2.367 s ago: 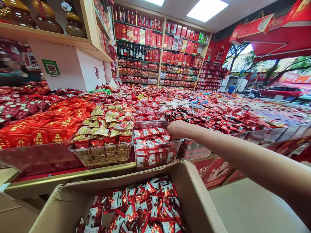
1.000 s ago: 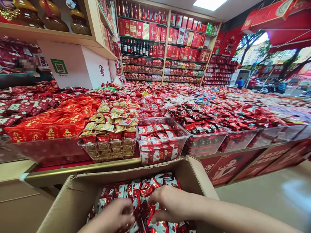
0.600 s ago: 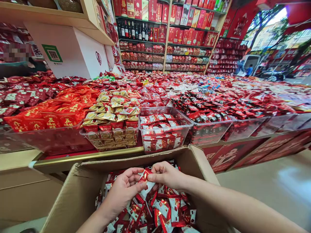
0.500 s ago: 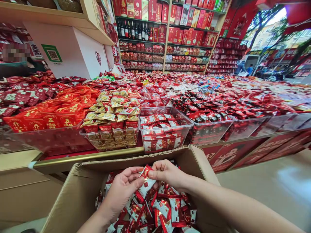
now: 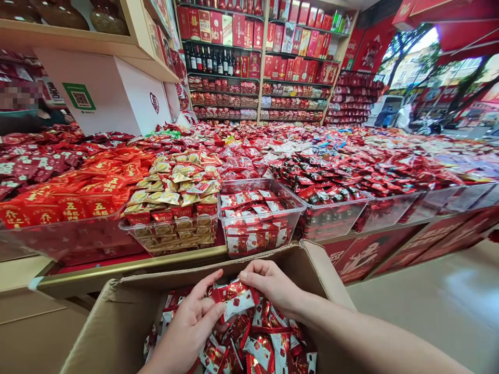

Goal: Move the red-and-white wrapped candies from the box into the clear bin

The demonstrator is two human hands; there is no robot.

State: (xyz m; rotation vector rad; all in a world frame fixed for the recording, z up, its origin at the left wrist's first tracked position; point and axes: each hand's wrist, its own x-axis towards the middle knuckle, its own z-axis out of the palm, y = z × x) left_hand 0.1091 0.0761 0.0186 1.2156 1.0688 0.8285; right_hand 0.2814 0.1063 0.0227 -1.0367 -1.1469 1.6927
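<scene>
Between my hands is a small red-and-white wrapped snack packet [image 5: 238,304], held flat just over the box opening. My left hand [image 5: 197,317] grips its left end with the thumb on the near side, its index finger pointing up and away. The upper right edge is pinched by my right hand [image 5: 268,284], thumb on top. Whether a second packet lies behind the first I cannot tell. Below, an open cardboard box [image 5: 93,332] holds a heap of similar packets [image 5: 259,350].
Beyond the box stands a counter with clear plastic bins. The nearest bin [image 5: 295,217] has neat rows of similar red-and-white packets. Left of it are gold durian packets [image 5: 175,195]; black-and-red ones [image 5: 331,182] fill the right bin. A white pillar [image 5: 101,98] rises at left.
The packet has turned from slanted upright to nearly level between my hands. My left index finger has straightened upward. The view has shifted slightly, so the counter appears lower.
</scene>
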